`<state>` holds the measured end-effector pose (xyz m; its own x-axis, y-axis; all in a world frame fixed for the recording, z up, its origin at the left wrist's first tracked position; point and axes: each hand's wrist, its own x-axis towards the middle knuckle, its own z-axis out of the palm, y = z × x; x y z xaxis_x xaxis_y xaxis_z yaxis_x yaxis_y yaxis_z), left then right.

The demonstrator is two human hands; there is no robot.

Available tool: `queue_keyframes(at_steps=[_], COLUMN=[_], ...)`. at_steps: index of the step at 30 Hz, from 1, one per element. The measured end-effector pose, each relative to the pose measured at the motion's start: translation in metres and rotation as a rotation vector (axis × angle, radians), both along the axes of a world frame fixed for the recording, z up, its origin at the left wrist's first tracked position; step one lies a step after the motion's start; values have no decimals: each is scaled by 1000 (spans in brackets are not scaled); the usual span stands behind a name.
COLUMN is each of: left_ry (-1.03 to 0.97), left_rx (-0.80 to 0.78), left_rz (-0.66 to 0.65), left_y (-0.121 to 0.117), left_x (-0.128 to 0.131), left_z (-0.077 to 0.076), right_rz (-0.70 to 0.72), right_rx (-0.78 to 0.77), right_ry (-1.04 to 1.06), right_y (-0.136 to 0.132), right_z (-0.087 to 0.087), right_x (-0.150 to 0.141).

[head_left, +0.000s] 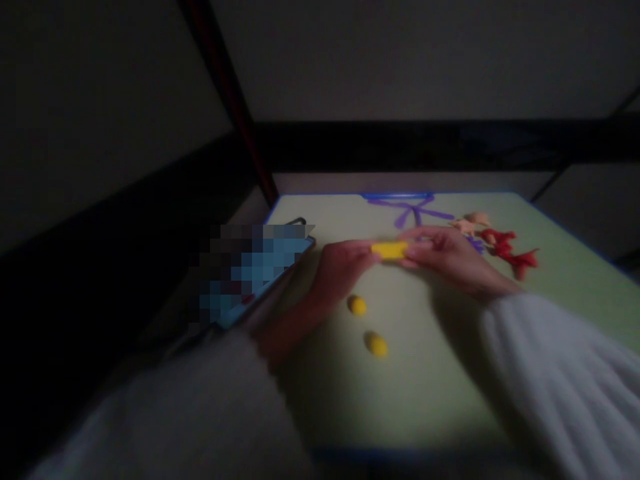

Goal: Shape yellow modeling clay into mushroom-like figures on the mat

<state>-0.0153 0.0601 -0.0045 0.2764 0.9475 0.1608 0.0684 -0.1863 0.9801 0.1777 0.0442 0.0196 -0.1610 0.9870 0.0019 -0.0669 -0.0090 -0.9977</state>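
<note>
A short yellow strip of what looks like modelling clay [390,251] is stretched level between my two hands, above the pale table. My left hand [345,260] pinches its left end, and my right hand [440,257] has the right end between thumb and fingers. Below them on the tabletop lie two yellow balls: the nearer-to-hand ball [357,305] and a second ball [377,345] closer to me. The picture is dim and blurred, so fine detail of the fingers is lost.
Purple strips [415,212] lie at the table's far edge. Red shaped pieces [510,252] and peach-coloured pieces [473,223] sit at the right, behind my right hand. A phone-like device with a pixelated screen [270,267] stands at the left. The table [425,400] has a blue rim.
</note>
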Motion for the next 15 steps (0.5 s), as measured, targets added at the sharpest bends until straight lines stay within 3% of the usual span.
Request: queue_keyframes(at_steps=[7,11,15], left_ry=[1,-4,59], left_rx=[-44,5,66], left_rz=[22,24,28], left_y=[4,5,3], left_x=[0,1,1], left_z=[-3,-6,-4], right_rz=[6,103,96], right_rx=[16,10,-12], right_ry=[-40,-149,-175], right_y=[-2,-4,-5], right_z=[1,3,5], right_x=[-2,-3,-3])
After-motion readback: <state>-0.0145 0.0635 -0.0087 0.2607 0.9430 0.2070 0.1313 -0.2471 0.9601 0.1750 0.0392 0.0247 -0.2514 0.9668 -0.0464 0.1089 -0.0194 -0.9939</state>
